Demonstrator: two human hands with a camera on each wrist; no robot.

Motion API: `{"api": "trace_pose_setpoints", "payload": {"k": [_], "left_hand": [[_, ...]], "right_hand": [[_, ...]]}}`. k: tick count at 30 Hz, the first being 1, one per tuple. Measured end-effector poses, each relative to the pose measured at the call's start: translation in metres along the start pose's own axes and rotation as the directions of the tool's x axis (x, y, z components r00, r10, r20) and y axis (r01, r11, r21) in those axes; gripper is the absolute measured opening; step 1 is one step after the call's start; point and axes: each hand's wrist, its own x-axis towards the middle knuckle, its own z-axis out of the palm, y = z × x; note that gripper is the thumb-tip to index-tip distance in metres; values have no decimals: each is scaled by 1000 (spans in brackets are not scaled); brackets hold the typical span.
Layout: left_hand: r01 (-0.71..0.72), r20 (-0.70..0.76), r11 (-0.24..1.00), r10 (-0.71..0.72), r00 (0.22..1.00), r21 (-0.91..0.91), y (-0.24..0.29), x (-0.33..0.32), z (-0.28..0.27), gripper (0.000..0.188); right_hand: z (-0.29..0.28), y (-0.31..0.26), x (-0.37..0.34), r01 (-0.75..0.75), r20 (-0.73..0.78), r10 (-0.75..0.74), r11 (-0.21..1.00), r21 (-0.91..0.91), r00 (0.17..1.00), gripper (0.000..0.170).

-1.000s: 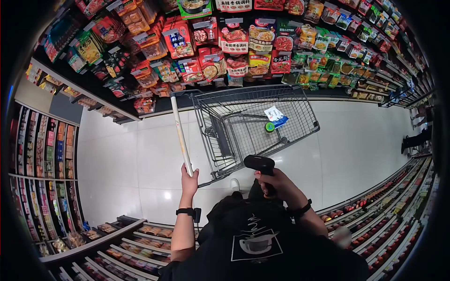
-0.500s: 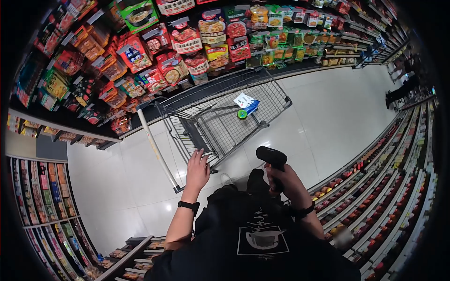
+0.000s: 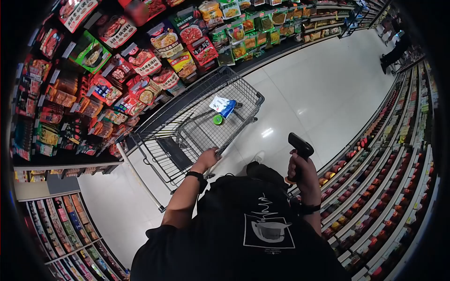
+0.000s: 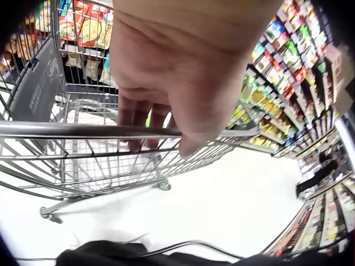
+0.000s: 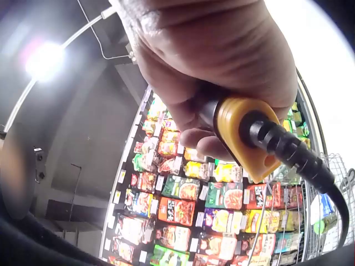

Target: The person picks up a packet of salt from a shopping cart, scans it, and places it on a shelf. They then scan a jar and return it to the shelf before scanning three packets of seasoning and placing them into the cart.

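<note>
My left hand (image 3: 206,160) grips the side rim of a grey wire shopping cart (image 3: 174,152). In the left wrist view, the fingers pass behind the metal top rail (image 4: 66,131) and the thumb lies on its near side. A blue-and-white pouch (image 3: 227,107) and a green-topped round container (image 3: 218,120) lie in the cart's basket. Away to the right, my right hand (image 3: 303,171) holds a black pistol-grip device (image 3: 301,144) upright. Its yellow base (image 5: 241,119) with a black cable (image 5: 299,160) shows below the fist in the right wrist view.
Shelves of hanging seasoning packets (image 3: 140,61) run along the cart's far side. More shelves (image 3: 375,187) line the right, close to my right arm. The pale floor (image 3: 290,103) stretches between them, with a person's dark-clothed leg (image 3: 393,54) far off. The cart's push bar (image 3: 140,178) points left.
My left hand has let go of the push bar, moved right and taken hold of the cart's side rim. The right hand has shifted right with the device. The whole view has turned.
</note>
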Motion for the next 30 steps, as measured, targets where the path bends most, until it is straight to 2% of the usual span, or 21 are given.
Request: {"api": "trace_pose_setpoints", "payload": {"k": [3, 4, 5, 7, 9, 10, 13, 16, 17, 19, 22, 25, 27, 29, 30], "left_hand": [[165, -7, 979, -165, 986, 119, 7, 21, 5, 60], [196, 39, 971, -203, 978, 139, -3, 34, 15, 56], [172, 37, 971, -180, 983, 163, -21, 49, 37, 53], [222, 115, 961, -242, 964, 163, -13, 57, 38, 49], [251, 106, 959, -265, 958, 128, -7, 55, 35, 47], [242, 101, 968, -249, 963, 71, -6, 52, 34, 48], [239, 130, 966, -250, 960, 94, -12, 58, 36, 49], [225, 93, 971, -217, 972, -79, -11, 50, 32, 51], [280, 149, 949, -259, 954, -143, -13, 47, 32, 52], [314, 197, 933, -279, 940, -177, -4, 40, 19, 54], [288, 161, 943, -263, 951, -164, -3, 37, 19, 54], [303, 249, 938, -257, 934, -169, -16, 47, 23, 56], [283, 191, 938, -246, 950, -199, -24, 48, 32, 58], [257, 150, 887, -215, 965, -384, -13, 33, 23, 62], [246, 137, 895, -209, 968, -373, -8, 30, 18, 64]], "right_hand": [[-21, -27, 23, 26, 5, -26, 999, 21, 1000, 27], [-27, -35, 28, 10, 3, -10, 1000, 13, 1000, 27], [-34, -44, 34, 2, 8, -2, 1000, 5, 1000, 27], [-42, -61, 45, -24, 16, 24, 1000, -2, 1000, 26], [-46, -76, 53, -16, 12, 16, 1000, -21, 1000, 26], [-49, -80, 57, -20, 7, 20, 1000, -7, 1000, 26], [-51, -93, 68, -4, 14, 4, 1000, 7, 1000, 26], [-50, -98, 79, -13, 26, 12, 1000, 7, 1000, 26], [-48, -99, 80, -10, 36, 10, 1000, 10, 999, 26], [-40, -101, 79, -14, 33, 14, 1000, 8, 999, 26], [-28, -107, 86, -20, 38, 21, 999, -26, 999, 26], [-12, -105, 96, -45, 43, 48, 996, -76, 998, 26], [2, -107, 102, -53, 59, 60, 992, -111, 996, 26], [19, -108, 110, -64, 86, 81, 981, -181, 993, 28], [28, -107, 113, -70, 104, 93, 976, -206, 990, 29]]}}
